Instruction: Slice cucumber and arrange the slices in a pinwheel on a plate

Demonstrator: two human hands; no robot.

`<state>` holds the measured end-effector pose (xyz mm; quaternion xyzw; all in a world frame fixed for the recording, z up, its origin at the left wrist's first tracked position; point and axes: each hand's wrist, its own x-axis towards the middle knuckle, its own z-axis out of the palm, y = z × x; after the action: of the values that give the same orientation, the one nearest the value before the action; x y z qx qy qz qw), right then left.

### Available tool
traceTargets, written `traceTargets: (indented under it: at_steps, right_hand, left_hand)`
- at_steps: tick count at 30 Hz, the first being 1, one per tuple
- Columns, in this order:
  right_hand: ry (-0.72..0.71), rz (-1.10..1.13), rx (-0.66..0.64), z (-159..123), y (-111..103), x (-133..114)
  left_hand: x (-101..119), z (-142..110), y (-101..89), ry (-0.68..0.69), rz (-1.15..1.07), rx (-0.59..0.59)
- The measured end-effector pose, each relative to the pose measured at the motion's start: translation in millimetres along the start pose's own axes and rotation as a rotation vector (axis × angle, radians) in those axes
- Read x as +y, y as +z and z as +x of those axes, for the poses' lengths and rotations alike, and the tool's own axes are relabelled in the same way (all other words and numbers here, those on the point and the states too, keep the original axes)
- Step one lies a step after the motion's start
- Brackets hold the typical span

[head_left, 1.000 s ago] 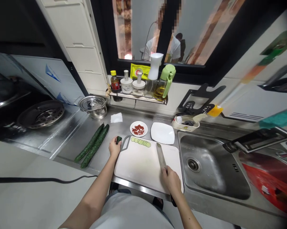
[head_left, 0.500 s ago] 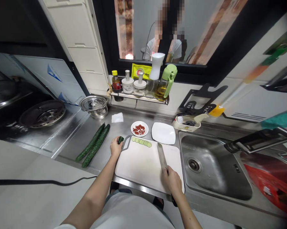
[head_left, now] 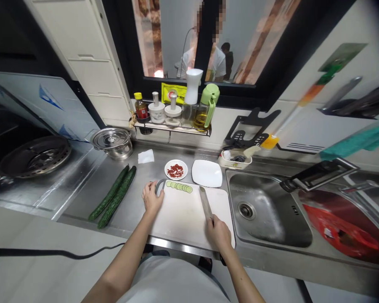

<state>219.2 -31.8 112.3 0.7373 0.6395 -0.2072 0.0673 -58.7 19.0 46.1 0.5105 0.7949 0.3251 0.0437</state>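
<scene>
My left hand (head_left: 152,198) is at the grey handle of the white cutting board (head_left: 179,216), its thumb over the handle opening and its fingers along the outer side. Whatever lies under that palm is hidden. With my right hand (head_left: 220,232) I grip a knife (head_left: 205,202), its blade lying over the right part of the board and pointing away from me. A row of thin cucumber slices (head_left: 179,186) lies along the board's far edge. Two whole cucumbers (head_left: 115,198) rest side by side on the steel counter to the left.
Behind the board are a small dish of red pieces (head_left: 176,170) and a white plate (head_left: 207,173). A lidded pot (head_left: 112,143) stands back left. The sink (head_left: 268,210) adjoins the board's right side. Above hangs a seasoning rack (head_left: 173,127). A person's reflection shows in the window.
My left hand has shifted right onto the board handle; the dark green cucumber end it held is out of sight. My right hand and knife stay nearly still. The view has turned slightly.
</scene>
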Motion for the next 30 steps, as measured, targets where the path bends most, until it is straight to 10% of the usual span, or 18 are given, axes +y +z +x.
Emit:
traceTargets:
  at_steps: [13,30]
  right_hand:
    - [-0.011,-0.026,0.039,0,10,4]
    - [-0.003,-0.011,0.014,-1,9,5]
  left_hand:
    - [94,-5,40.9,0.351,0.051,-0.525]
    - [100,2,56.6,0.405,0.154,-0.578]
